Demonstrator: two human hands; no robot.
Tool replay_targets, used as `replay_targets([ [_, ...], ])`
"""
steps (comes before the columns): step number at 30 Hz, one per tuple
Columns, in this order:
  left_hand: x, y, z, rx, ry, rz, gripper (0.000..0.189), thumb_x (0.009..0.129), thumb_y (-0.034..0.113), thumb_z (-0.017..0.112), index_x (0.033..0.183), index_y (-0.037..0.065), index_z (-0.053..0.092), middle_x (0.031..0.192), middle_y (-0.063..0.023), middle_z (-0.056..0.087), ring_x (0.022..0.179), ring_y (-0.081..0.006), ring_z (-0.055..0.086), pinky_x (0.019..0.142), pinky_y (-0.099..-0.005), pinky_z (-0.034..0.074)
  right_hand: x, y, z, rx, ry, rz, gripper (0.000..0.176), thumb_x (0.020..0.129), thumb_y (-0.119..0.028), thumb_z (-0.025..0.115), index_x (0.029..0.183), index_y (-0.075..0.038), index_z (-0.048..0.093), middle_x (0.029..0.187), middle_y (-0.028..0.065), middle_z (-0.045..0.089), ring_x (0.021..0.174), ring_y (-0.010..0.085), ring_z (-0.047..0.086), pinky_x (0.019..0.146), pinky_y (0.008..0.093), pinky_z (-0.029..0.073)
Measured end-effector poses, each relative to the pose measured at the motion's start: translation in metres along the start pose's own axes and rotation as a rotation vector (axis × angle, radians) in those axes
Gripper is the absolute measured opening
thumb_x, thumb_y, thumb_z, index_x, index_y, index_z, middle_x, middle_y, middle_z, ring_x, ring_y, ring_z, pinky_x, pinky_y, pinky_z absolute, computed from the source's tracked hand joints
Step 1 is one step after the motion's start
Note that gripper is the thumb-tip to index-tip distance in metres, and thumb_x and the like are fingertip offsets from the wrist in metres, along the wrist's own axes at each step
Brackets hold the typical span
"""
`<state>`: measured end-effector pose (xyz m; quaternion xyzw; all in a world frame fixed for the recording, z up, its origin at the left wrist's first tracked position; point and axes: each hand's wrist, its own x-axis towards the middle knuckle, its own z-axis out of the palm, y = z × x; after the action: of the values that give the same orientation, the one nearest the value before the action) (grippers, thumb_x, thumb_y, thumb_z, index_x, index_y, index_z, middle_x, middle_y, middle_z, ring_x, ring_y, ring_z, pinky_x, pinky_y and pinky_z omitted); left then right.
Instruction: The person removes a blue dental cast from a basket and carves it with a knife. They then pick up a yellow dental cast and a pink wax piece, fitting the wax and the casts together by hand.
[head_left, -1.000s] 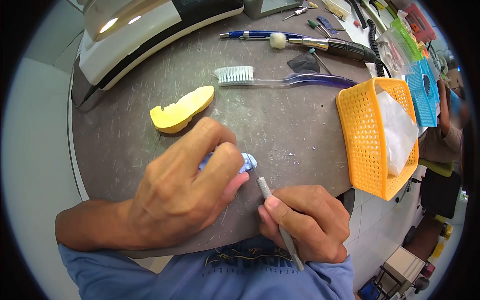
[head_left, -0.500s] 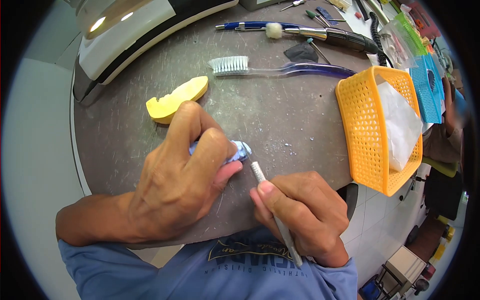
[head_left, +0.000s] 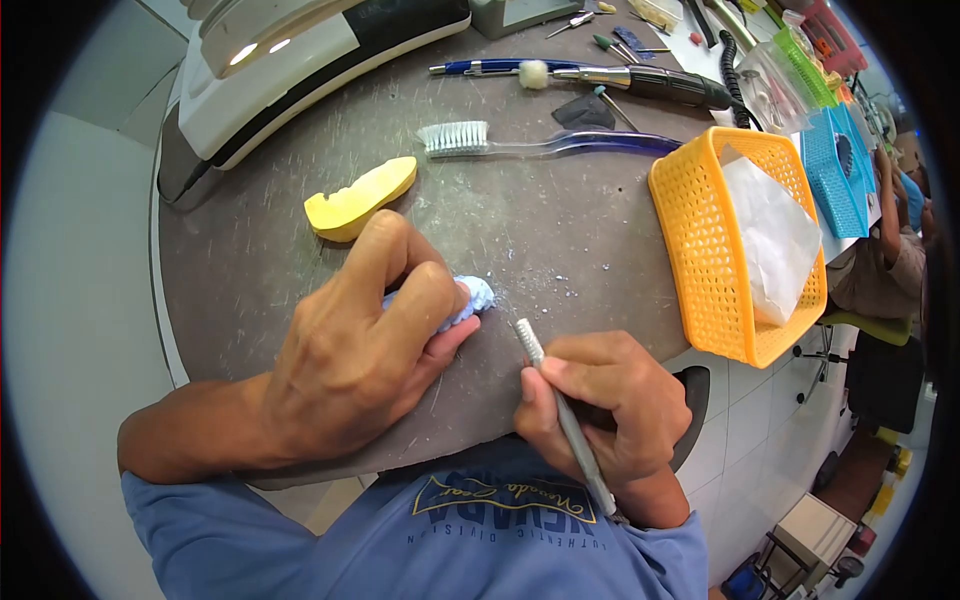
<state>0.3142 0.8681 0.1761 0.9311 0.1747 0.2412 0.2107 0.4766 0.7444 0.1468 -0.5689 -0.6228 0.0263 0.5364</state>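
Note:
My left hand (head_left: 365,335) is closed around a light blue, plaster-like piece (head_left: 480,292), pressed down near the tabletop. Only its rough right end and a little of its side show; my fingers cover the rest. In my right hand (head_left: 610,400) I grip a slim metal craft knife (head_left: 568,420) with a knurled collar. Its thin tip points at the blue piece, with a small gap between them. Pale blue crumbs (head_left: 560,280) lie scattered on the table just beyond. A yellow curved block (head_left: 362,198) with a notched edge rests beyond my left knuckles.
A toothbrush (head_left: 540,146), a blue pen (head_left: 480,67) and a black rotary handpiece (head_left: 650,83) lie at the back of the grey table (head_left: 250,270). An orange basket (head_left: 705,250) holding white paper stands right. A white lamp-like machine (head_left: 300,90) sits back left. Another person (head_left: 880,260) sits far right.
My right hand has drawn the knife tip back from the blue piece and turned slightly. My left hand keeps its hold. The camera view has shifted a little.

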Motion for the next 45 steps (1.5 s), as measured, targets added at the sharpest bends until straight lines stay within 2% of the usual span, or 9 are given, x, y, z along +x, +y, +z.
replay_targets([
  [9,0.0017,-0.0007,0.0003,0.061,0.032,0.119,0.03,0.066,-0.002,0.085,0.088,0.0,0.064,0.086,-0.0137,0.059,0.065,-0.0189,0.062,0.051,-0.028,0.05,0.0037,0.0008,-0.0006,0.014,-0.056,-0.04,0.02,0.07,0.004,0.078,0.083,0.0,0.063,0.073,0.0096,0.067,0.058,0.0194,0.064,0.051,0.0266,0.053],
  [25,0.0046,-0.0008,-0.0017,0.079,0.001,0.208,0.031,0.063,-0.006,0.083,0.09,-0.004,0.067,0.082,-0.0135,0.059,0.066,-0.0214,0.062,0.053,-0.0293,0.052,0.0049,0.0045,-0.0019,-0.017,-0.108,-0.104,0.02,0.065,-0.001,0.077,0.082,0.001,0.066,0.074,0.0102,0.063,0.06,0.0194,0.061,0.05,0.0274,0.05],
  [33,0.0012,0.0006,0.0022,0.147,0.084,0.265,0.03,0.065,-0.005,0.083,0.091,-0.004,0.068,0.08,-0.0129,0.061,0.067,-0.0216,0.065,0.055,-0.0301,0.055,0.0036,0.0074,0.0037,-0.071,-0.065,-0.166,0.018,0.065,-0.004,0.075,0.08,-0.002,0.064,0.078,0.0077,0.062,0.064,0.0188,0.06,0.052,0.0287,0.049],
  [37,-0.0017,0.001,0.0017,0.146,0.081,0.281,0.029,0.065,-0.004,0.083,0.091,-0.004,0.069,0.082,-0.013,0.062,0.067,-0.0216,0.066,0.055,-0.0299,0.055,0.0049,0.005,-0.0003,-0.165,-0.109,-0.121,0.02,0.068,-0.002,0.077,0.083,-0.003,0.064,0.077,0.0077,0.064,0.064,0.0206,0.063,0.054,0.0298,0.051],
  [39,-0.0019,-0.0005,-0.0007,0.126,0.077,0.282,0.03,0.064,-0.003,0.084,0.091,-0.004,0.07,0.083,-0.0134,0.062,0.065,-0.0218,0.065,0.054,-0.0299,0.054,0.0029,0.0039,0.0004,-0.043,-0.013,-0.018,0.02,0.07,0.003,0.078,0.083,-0.002,0.063,0.075,0.0083,0.065,0.065,0.0222,0.066,0.057,0.0297,0.054],
  [45,-0.0023,-0.0001,-0.0059,0.164,0.031,0.326,0.033,0.063,-0.002,0.085,0.092,-0.004,0.071,0.084,-0.0135,0.063,0.064,-0.0219,0.065,0.053,-0.03,0.053,-0.0019,0.008,-0.0018,0.033,0.02,0.008,0.024,0.071,0.002,0.079,0.087,-0.002,0.062,0.074,0.0107,0.067,0.057,0.0199,0.065,0.05,0.0275,0.052],
])
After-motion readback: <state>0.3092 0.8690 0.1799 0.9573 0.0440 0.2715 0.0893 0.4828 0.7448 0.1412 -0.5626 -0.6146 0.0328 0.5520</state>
